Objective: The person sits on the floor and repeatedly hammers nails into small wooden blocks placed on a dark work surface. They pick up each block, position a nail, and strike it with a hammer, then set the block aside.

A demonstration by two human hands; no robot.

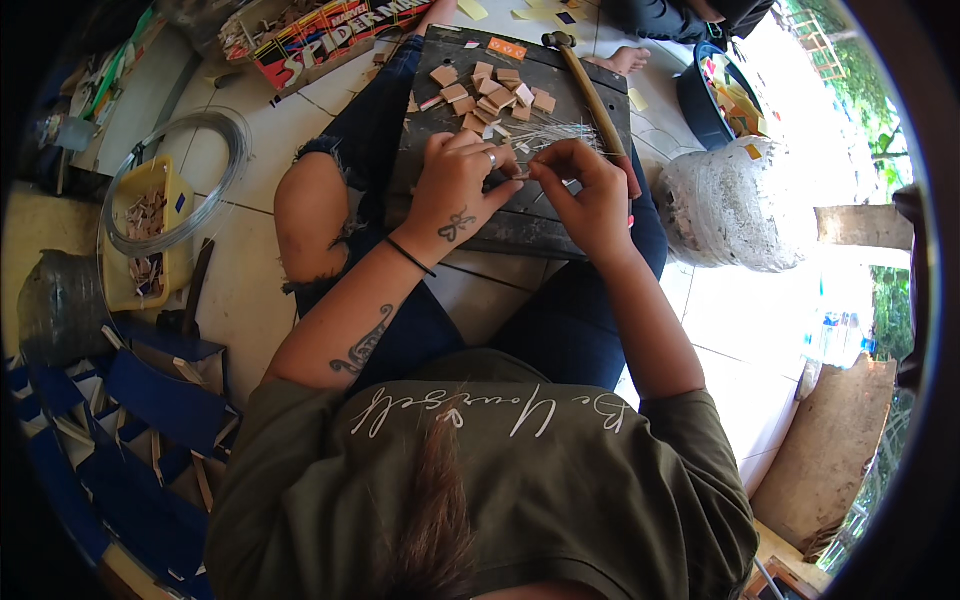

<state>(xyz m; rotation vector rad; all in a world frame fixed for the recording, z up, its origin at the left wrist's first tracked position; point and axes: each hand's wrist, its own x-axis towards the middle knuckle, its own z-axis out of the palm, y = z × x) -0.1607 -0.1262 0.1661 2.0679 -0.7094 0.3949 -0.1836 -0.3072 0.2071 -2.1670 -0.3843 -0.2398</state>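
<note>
"Brown piece [521,178], small, upper middle of the frame. Held, or lying loose?"

"Held. It's between my two hands, over the near part of the dark board [450,50]. My left hand [455,185] has thumb and index pinching its left side; my right hand [585,195] pinches from the right. Other fingers curl in. How hard I press, can't tell."

"Weight?"

"Next to nothing, probably, going by size. My fingertips hide most of it, so shape and thickness are unclear."

"Stiff or soft?"

"Stiff, I'd guess, if it's the same stuff as the squarish tan pieces [490,98] heaped higher in the frame. Those look flat and crisp-edged, board or thin wood, can't tell which. Likely dry, not slippery, but a corner could chip."

"And the thin wires [560,132] at the heap's lower right?"

"Fine, pale, loose. I judge them light, springy, easily bent, awkward to pick up singly. Best taken near one end, with the fingertips."

"Best hold on the brown one?"

"Opposite edges, thumb against index, light squeeze. The hammer [592,90] lies along the board's right side, in neither hand; I'd take that by the handle, since its head looks like the heavy end."
</note>
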